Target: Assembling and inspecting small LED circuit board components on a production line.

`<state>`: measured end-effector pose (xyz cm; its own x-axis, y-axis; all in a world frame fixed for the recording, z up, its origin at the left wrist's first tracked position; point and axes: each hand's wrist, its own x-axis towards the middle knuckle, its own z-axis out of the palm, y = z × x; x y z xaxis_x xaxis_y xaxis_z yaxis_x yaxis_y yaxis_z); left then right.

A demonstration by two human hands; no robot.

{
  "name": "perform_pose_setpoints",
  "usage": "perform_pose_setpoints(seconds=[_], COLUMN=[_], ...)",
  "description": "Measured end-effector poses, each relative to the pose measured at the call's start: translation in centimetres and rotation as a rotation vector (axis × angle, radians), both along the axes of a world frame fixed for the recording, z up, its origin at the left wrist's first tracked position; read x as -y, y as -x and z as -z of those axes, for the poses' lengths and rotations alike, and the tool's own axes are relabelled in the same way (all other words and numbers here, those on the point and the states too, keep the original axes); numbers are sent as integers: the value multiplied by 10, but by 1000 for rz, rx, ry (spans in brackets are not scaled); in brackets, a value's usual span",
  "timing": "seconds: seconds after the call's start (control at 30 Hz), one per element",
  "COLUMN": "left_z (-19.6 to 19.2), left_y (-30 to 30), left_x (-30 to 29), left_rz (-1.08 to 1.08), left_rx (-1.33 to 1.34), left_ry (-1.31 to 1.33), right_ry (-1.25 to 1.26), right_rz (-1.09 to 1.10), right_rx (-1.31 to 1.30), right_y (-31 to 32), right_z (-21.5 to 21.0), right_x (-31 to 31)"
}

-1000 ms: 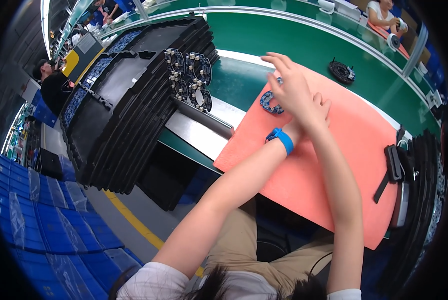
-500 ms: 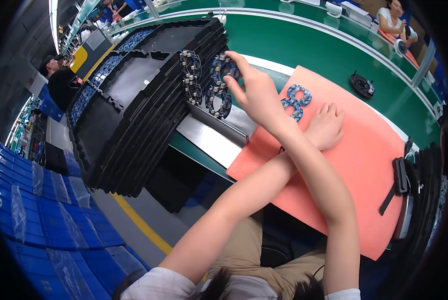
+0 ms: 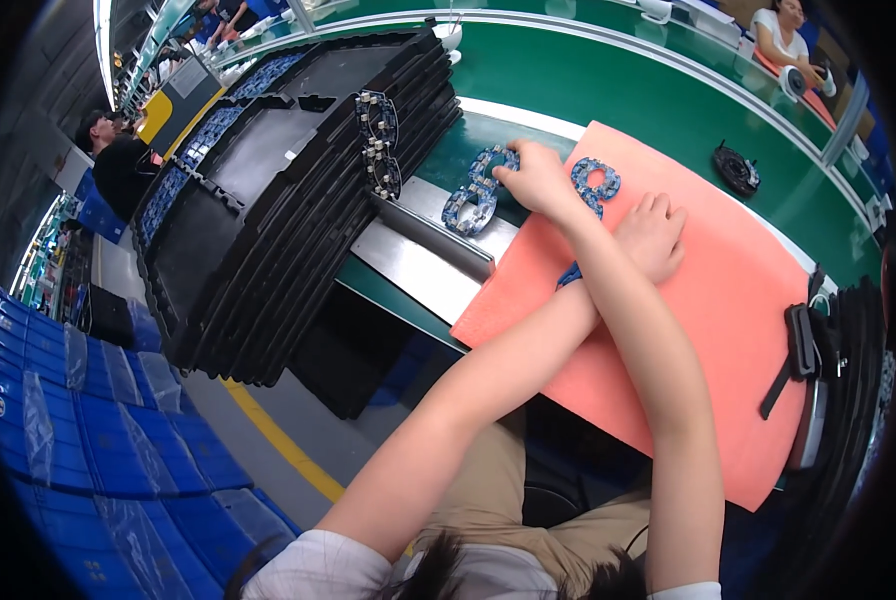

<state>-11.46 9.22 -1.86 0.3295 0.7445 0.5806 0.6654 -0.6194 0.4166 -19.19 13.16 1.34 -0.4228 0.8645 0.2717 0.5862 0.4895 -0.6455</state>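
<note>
**Crossed arms over the pink mat, one hand on a figure-eight part**

Nearest the camera, the two forearms cross above the pink mat. The left hand, a blue band at its wrist, lies flat and open on the mat, palm down, holding nothing. Its forearm passes under the other arm, which hides the wrist in part. The right hand reaches across to the mat's left edge; its fingertips pinch or press the rim of a blue figure-eight part that lies on the grey metal plate just off the mat. Whether the fingers have closed on it or only rest on it cannot be told. A second figure-eight part lies on the mat between the two hands, partly covered by the right hand. To the left leans a stack of black trays, with more such parts in the top one. Beyond runs the green conveyor, a black round part on it. At the right edge lies a black tool.
</note>
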Motion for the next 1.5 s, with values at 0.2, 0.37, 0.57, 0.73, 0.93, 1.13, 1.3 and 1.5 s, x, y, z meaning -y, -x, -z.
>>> perform_pose_setpoints(seconds=[0.2,0.37,0.57,0.73,0.93,1.13,1.3,1.5], left_z=[-1,1,1,3,4,6,6,6], left_y=[5,6,0,2,5,-2,-1,0], left_x=[1,-1,-1,-2,-1,0,-1,-1], left_rz=[-13,6,-10,-8,-32,-43,-31,-37], left_rx=[-38,-20,-7,13,10,-2,-4,-9], left_ry=[-16,2,-26,-11,-43,-47,-52,-45], right_ry=[-186,-464,-459,-240,-98,193,337,150], right_rz=[78,-175,-169,-268,-127,-37,-36,48], right_rx=[113,-520,-688,-771,-748,-587,-627,-348], right_y=[1,35,86,93,91,84,86,80], right_z=[-9,-34,-67,-57,-42,5,15,27], right_x=[23,48,48,39,21,-14,-24,-33])
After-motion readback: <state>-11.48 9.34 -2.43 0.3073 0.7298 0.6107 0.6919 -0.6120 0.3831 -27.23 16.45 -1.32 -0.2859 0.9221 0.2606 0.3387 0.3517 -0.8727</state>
